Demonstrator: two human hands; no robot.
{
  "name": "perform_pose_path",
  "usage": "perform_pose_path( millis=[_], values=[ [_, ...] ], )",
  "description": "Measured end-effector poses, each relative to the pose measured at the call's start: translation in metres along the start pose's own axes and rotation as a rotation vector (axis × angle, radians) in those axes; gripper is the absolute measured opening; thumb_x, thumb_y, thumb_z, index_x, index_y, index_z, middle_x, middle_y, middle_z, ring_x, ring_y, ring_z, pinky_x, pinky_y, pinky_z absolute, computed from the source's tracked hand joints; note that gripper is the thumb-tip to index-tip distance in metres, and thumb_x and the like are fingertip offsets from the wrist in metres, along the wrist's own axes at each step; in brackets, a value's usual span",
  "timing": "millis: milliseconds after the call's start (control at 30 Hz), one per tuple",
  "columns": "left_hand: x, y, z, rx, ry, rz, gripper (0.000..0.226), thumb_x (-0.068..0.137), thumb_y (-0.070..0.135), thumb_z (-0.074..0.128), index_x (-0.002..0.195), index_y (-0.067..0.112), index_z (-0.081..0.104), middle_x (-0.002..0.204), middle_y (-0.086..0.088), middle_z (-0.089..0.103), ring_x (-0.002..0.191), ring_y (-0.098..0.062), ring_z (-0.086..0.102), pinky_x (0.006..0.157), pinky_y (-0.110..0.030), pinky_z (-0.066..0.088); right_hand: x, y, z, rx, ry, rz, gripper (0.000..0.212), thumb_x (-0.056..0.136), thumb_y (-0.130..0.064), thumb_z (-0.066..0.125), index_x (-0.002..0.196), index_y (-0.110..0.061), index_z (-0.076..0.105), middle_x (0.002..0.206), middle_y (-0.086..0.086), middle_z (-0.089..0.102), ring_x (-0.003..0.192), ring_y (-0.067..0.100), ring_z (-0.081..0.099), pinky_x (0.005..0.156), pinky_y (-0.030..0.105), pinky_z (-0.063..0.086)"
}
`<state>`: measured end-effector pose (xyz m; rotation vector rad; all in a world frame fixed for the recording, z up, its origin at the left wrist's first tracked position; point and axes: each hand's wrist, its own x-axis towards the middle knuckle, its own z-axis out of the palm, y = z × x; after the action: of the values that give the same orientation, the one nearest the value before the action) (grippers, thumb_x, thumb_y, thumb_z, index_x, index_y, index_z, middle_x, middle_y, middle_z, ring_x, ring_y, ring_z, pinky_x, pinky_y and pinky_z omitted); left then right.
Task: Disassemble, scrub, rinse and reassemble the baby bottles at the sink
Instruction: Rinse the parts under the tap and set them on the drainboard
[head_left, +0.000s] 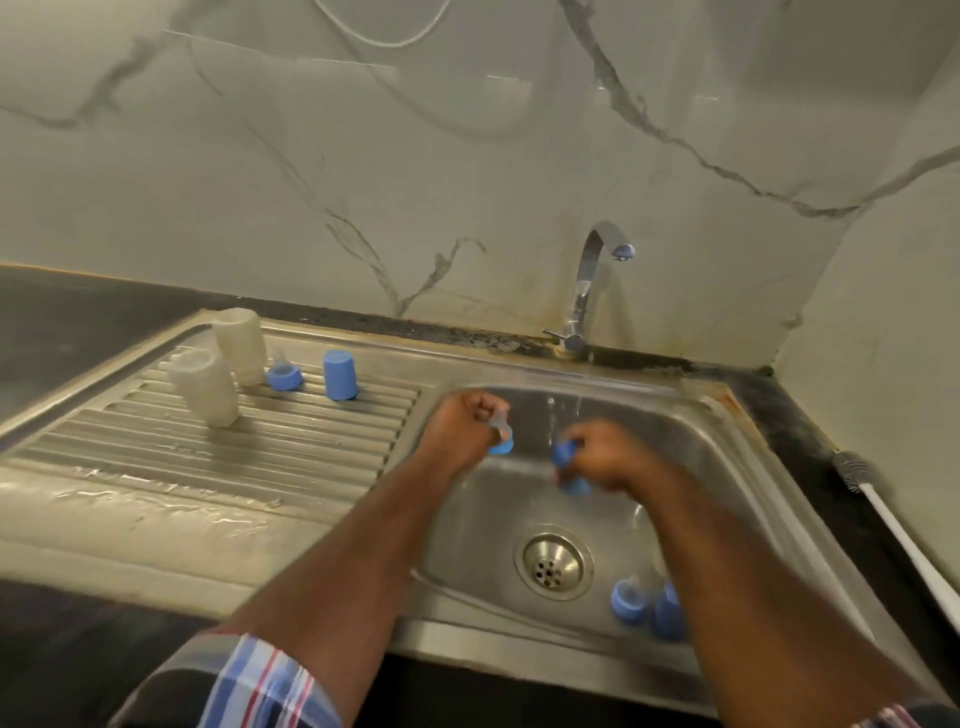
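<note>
Over the steel sink basin (691, 467), my left hand (465, 423) grips a clear teat set in a blue ring (503, 439). My right hand (615, 454) holds a blue bottle cap (566, 467) under a thin stream of water from the tap (592, 280). Two clear bottle bodies (205, 387) (241, 343) stand upside down on the ribbed drainboard (249, 447). Beside them lie a blue ring with teat (284, 375) and an upright blue cap (340, 374). Another blue ring with teat (629, 600) and a blue cap (667, 613) lie in the basin near the drain (553, 561).
A bottle brush (883, 514) with a white handle lies on the dark counter right of the sink. The marble wall stands close behind the tap and along the right side. The near part of the drainboard is wet.
</note>
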<state>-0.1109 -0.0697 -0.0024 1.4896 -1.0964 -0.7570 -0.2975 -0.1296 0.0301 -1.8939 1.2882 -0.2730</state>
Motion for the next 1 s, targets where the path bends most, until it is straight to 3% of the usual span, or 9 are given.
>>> perform_pose_path(
  millis=[33, 67, 167, 233, 367, 533, 633, 867, 1000],
  values=[
    [-0.007, -0.006, -0.005, 0.068, 0.015, -0.005, 0.023, 0.081, -0.006, 0.075, 0.097, 0.011, 0.072, 0.095, -0.011, 0.072, 0.085, -0.019, 0.065, 0.083, -0.032, 0.056, 0.004, 0.007, 0.013, -0.260, 0.013, 0.026, 0.023, 0.080, -0.019, 0.081, 0.098, -0.018, 0.068, 0.092, 0.002, 0.068, 0.090, 0.022, 0.067, 0.074, 0.029, 0.051],
    [-0.013, -0.010, -0.014, 0.098, 0.027, 0.003, 0.025, 0.080, -0.005, 0.076, 0.099, 0.011, 0.073, 0.098, -0.011, 0.073, 0.089, -0.021, 0.067, 0.087, -0.036, 0.056, 0.005, 0.007, 0.024, -0.320, 0.041, 0.027, 0.030, 0.080, -0.024, 0.082, 0.105, -0.019, 0.066, 0.097, 0.001, 0.065, 0.093, 0.021, 0.064, 0.076, 0.029, 0.048],
    [-0.024, -0.009, -0.043, 0.128, 0.043, 0.045, 0.027, 0.081, -0.002, 0.076, 0.101, 0.016, 0.073, 0.099, -0.003, 0.073, 0.094, -0.018, 0.069, 0.093, -0.037, 0.054, 0.000, -0.014, 0.034, -0.194, 0.116, -0.027, 0.055, 0.078, -0.028, 0.085, 0.122, -0.020, 0.054, 0.113, -0.002, 0.057, 0.102, 0.019, 0.059, 0.082, 0.031, 0.046],
    [-0.026, -0.008, -0.071, 0.166, 0.099, 0.070, 0.027, 0.081, 0.002, 0.077, 0.097, 0.023, 0.072, 0.100, 0.001, 0.075, 0.098, -0.019, 0.071, 0.095, -0.039, 0.055, 0.000, -0.036, 0.042, -0.091, 0.190, -0.087, 0.051, 0.075, -0.029, 0.086, 0.115, -0.019, 0.056, 0.108, 0.000, 0.060, 0.093, 0.016, 0.059, 0.074, 0.030, 0.047],
    [-0.027, -0.011, -0.134, 0.268, 0.232, 0.018, 0.027, 0.084, 0.009, 0.079, 0.109, 0.017, 0.072, 0.106, -0.002, 0.074, 0.101, -0.021, 0.070, 0.093, -0.035, 0.054, 0.011, -0.087, 0.075, 0.219, 0.212, -0.278, 0.049, 0.071, -0.022, 0.090, 0.112, -0.017, 0.065, 0.100, 0.002, 0.067, 0.088, 0.019, 0.066, 0.074, 0.028, 0.053],
    [-0.032, -0.028, -0.202, 0.364, 0.433, -0.051, 0.024, 0.086, 0.012, 0.078, 0.109, 0.014, 0.070, 0.105, -0.002, 0.070, 0.096, -0.020, 0.066, 0.081, -0.025, 0.044, 0.030, -0.145, 0.138, 0.084, 0.157, -0.385, 0.055, 0.073, -0.023, 0.089, 0.120, -0.018, 0.063, 0.111, 0.000, 0.066, 0.097, 0.017, 0.063, 0.083, 0.030, 0.050],
    [-0.036, -0.038, -0.221, 0.450, 0.442, -0.083, 0.023, 0.088, 0.013, 0.076, 0.109, 0.016, 0.067, 0.106, 0.000, 0.067, 0.096, -0.018, 0.061, 0.080, -0.025, 0.039, 0.038, -0.167, 0.166, -0.012, 0.143, -0.366, 0.055, 0.079, -0.023, 0.084, 0.125, -0.020, 0.054, 0.119, -0.001, 0.060, 0.102, 0.015, 0.057, 0.082, 0.027, 0.042],
    [-0.033, -0.038, -0.219, 0.524, 0.438, -0.086, 0.018, 0.097, 0.014, 0.067, 0.113, 0.022, 0.061, 0.112, -0.005, 0.062, 0.102, -0.017, 0.056, 0.091, -0.032, 0.047, 0.044, -0.182, 0.193, -0.041, 0.133, -0.314, 0.054, 0.087, -0.017, 0.077, 0.133, -0.017, 0.050, 0.130, 0.006, 0.058, 0.114, 0.019, 0.057, 0.096, 0.030, 0.047],
    [-0.030, -0.035, -0.217, 0.547, 0.419, -0.093, 0.020, 0.099, 0.015, 0.064, 0.118, 0.020, 0.061, 0.119, -0.009, 0.063, 0.103, -0.018, 0.057, 0.090, -0.029, 0.044, 0.046, -0.183, 0.199, -0.050, 0.146, -0.310, 0.053, 0.086, -0.019, 0.078, 0.132, -0.016, 0.051, 0.129, 0.007, 0.060, 0.114, 0.020, 0.058, 0.094, 0.029, 0.047]
  ],
)
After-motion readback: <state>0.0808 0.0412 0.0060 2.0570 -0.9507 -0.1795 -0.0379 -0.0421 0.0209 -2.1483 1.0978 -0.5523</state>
